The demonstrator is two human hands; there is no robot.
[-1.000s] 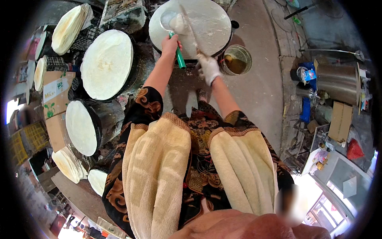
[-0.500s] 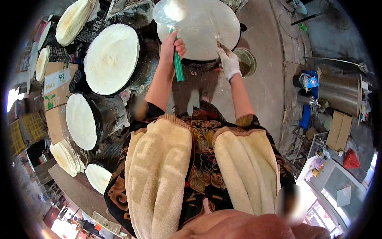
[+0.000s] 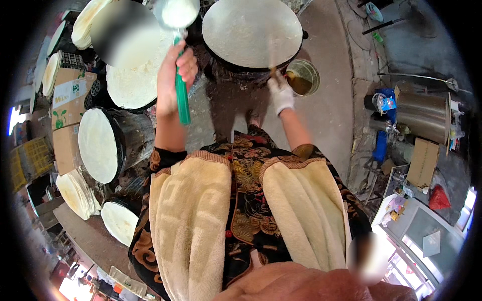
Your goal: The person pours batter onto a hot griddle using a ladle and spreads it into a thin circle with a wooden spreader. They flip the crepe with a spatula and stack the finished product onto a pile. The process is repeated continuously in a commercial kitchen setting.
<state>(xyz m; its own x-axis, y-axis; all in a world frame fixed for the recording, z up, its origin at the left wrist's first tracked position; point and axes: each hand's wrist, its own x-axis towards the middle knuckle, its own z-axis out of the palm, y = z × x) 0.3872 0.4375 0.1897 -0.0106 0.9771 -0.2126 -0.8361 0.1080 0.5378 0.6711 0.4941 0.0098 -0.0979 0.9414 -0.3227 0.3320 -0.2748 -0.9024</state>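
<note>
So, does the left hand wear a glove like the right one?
No, the left hand is bare around the green handle, while the right hand wears a white glove.

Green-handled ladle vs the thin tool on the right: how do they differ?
- Hold: the green-handled ladle is in the bare left grip; the thin tool is in the gloved right grip.
- Look: the ladle has a wide bowl with a white mass; the tool is a narrow, brownish blur.

Shared: both point away from the person.
</note>
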